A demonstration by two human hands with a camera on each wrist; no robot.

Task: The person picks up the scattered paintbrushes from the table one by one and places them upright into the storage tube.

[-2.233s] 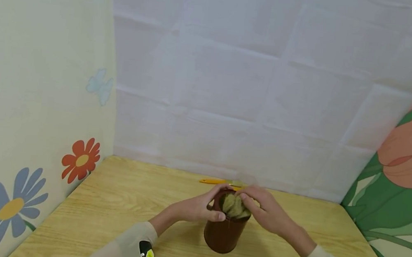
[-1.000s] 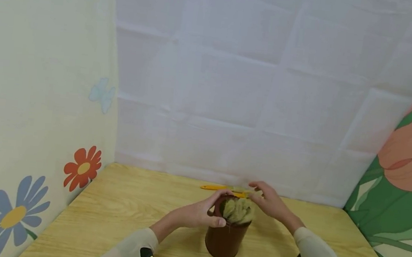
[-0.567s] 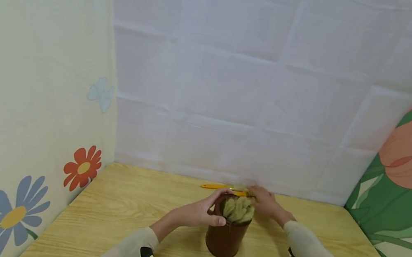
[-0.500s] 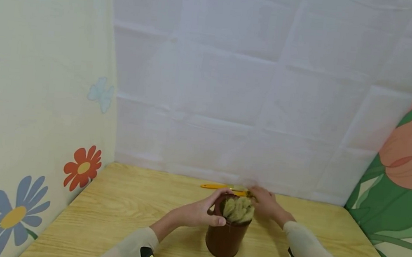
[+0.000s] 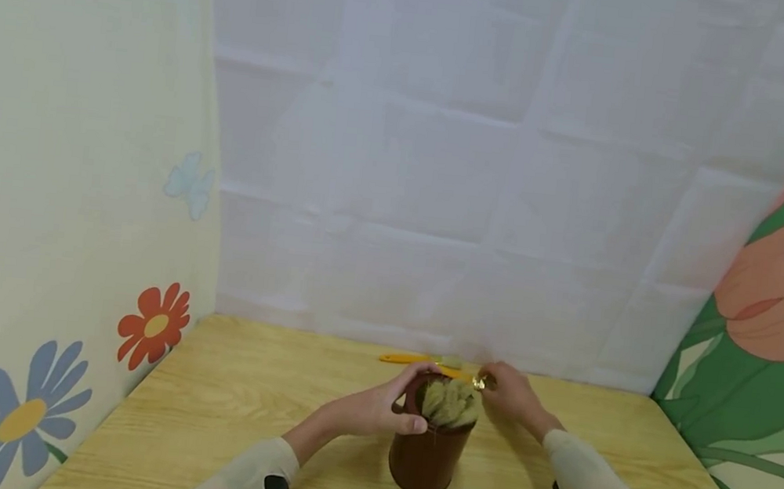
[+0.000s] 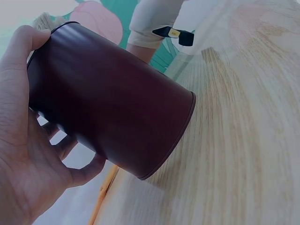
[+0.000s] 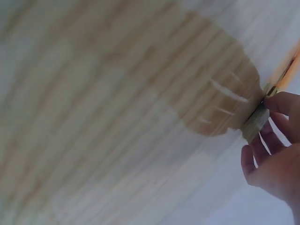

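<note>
A dark brown cylindrical container (image 5: 426,460) stands on the wooden table, several pale, bristly tufts (image 5: 451,402) sticking out of its mouth. My left hand (image 5: 376,407) grips its upper rim from the left, thumb at the near side, as the left wrist view also shows. Behind the container, my right hand (image 5: 511,391) pinches a paintbrush (image 7: 257,119) near its metal band and bristles. That brush's orange handle (image 7: 289,68) points away from the hand. A second orange-handled paintbrush (image 5: 405,358) lies close behind the container, bristles to the right.
The wood-grain table (image 5: 228,402) backs onto a creased white cloth (image 5: 386,157). A flower-print panel (image 5: 66,245) rises on the left and a tulip-print panel (image 5: 775,313) on the right.
My right hand has left the tufts in the container, reached behind it and taken hold of a paintbrush, whose shiny metal band now shows. The left hand keeps its grip on the container.
</note>
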